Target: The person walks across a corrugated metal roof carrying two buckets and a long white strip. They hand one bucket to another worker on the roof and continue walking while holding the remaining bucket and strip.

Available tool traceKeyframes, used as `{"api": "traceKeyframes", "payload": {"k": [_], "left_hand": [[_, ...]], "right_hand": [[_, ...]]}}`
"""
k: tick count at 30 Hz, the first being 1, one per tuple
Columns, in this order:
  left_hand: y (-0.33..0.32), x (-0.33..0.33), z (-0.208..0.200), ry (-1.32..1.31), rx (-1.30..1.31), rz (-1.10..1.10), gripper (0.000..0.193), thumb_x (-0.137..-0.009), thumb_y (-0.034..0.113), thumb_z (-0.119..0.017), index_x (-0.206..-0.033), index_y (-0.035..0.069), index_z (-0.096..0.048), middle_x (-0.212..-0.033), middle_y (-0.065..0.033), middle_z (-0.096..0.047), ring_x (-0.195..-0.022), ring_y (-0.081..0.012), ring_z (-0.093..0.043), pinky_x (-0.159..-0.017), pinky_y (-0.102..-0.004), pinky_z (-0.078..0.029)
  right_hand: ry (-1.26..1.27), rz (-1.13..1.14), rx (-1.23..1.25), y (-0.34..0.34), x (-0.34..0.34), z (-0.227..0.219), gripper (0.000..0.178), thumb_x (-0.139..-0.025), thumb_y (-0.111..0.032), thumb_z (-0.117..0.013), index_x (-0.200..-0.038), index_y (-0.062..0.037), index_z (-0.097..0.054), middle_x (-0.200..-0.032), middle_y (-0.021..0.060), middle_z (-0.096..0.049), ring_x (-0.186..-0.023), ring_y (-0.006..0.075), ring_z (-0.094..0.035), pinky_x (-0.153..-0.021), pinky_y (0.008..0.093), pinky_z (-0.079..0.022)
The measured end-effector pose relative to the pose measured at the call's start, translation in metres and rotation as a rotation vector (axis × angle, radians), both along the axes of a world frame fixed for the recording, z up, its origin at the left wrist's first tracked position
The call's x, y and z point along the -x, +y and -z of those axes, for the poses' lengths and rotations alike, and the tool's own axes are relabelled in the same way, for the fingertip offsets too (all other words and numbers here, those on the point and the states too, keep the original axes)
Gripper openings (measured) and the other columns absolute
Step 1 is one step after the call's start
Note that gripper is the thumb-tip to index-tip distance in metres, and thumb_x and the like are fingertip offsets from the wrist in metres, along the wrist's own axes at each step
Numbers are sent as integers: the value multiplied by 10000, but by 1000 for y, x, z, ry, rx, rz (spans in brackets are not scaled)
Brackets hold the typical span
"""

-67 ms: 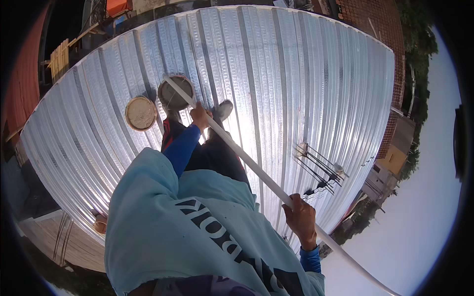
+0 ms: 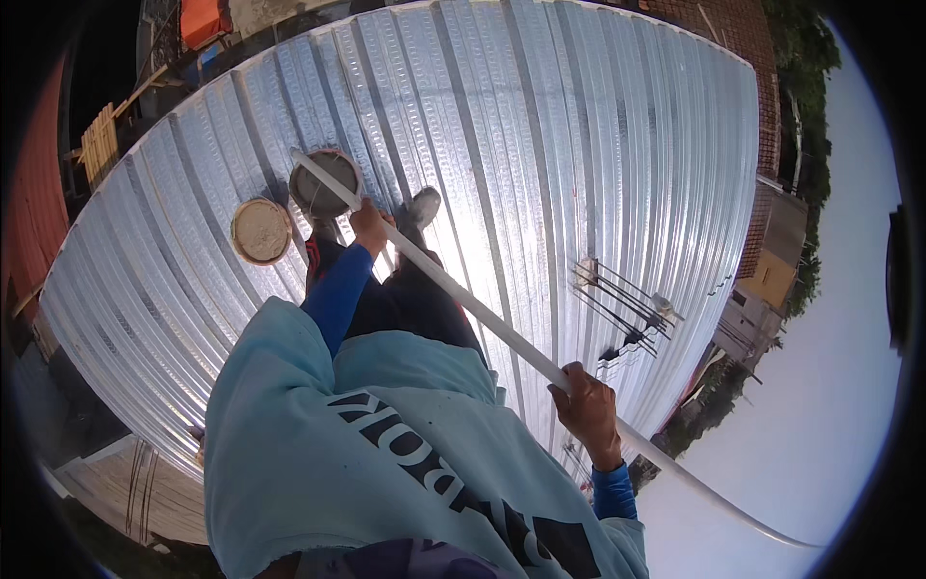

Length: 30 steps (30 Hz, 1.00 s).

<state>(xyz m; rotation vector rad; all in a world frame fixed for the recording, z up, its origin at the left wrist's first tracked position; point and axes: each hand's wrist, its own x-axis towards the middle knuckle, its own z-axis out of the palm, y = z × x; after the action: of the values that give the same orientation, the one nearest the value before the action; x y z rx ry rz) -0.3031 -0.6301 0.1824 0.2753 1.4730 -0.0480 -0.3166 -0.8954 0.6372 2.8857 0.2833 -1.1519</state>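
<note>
My left hand [image 2: 369,227], at the end of a blue sleeve, is closed around a long white pole [image 2: 473,307]. Farther down the same pole, my right hand [image 2: 588,413] grips it too. The pole slants from the upper left to the lower right, and its far end crosses over a round bucket [image 2: 325,183] with grey contents. Whether that end touches the bucket or hangs above it, I cannot tell. A second bucket [image 2: 260,232], with a pale tan top, stands left of the first. My feet are just behind the buckets, one grey shoe [image 2: 422,206] showing.
Ribbed shiny metal decking [image 2: 540,125] spreads underfoot and reflects strong glare. To the right, several upright rebar rods [image 2: 632,314] stick out of it. Past the far edge lie an orange object [image 2: 201,21] and a wooden frame [image 2: 98,140]. Open sky shows beyond the right edge.
The view has shifted slightly, so the buckets and my left hand appear a little farther left. More of the pole's lower right end shows. Both hands keep their hold.
</note>
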Motion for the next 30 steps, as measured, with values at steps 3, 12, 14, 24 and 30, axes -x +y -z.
{"api": "traceKeyframes", "payload": {"k": [3,12,14,24,30], "left_hand": [[38,8,50,115,-204,168,154,-924,164,-535,-829,66,-465,-611,-72,-500,-498,-220,-524,-472,-388,-446],[175,-18,106,190,-697,643,275,-879,225,-535,-799,-33,-483,-752,-148,-590,-587,-253,-578,-565,-418,-476],[164,-23,97,185,-749,620,272,-873,216,-530,-838,-50,-486,-754,-149,-584,-597,-260,-580,-575,-439,-474],[71,-39,20,266,-945,481,338,-875,203,-523,-905,-125,-448,-749,-165,-547,-614,-246,-558,-567,-431,-487],[5,-45,10,219,-813,356,381,-928,284,-515,-1069,-56,-416,-834,-179,-579,-629,-273,-619,-553,-418,-553]], "right_hand": [[-53,5,31,-76,10,20,281,-780,-230,-720,-841,-76,-492,-589,129,-606,-558,342,-627,-510,445,-502],[116,155,54,-264,49,96,125,-794,-181,-639,-789,-81,-565,-642,149,-603,-659,369,-626,-609,486,-487],[146,203,81,-292,55,139,121,-811,-197,-613,-792,-86,-568,-671,137,-614,-694,354,-634,-628,476,-493],[199,280,139,-382,91,294,181,-785,-253,-641,-851,-85,-651,-759,139,-671,-752,326,-668,-690,441,-529],[211,201,187,-370,55,359,273,-751,-356,-676,-836,-97,-669,-805,113,-658,-762,279,-662,-692,429,-529]]}}
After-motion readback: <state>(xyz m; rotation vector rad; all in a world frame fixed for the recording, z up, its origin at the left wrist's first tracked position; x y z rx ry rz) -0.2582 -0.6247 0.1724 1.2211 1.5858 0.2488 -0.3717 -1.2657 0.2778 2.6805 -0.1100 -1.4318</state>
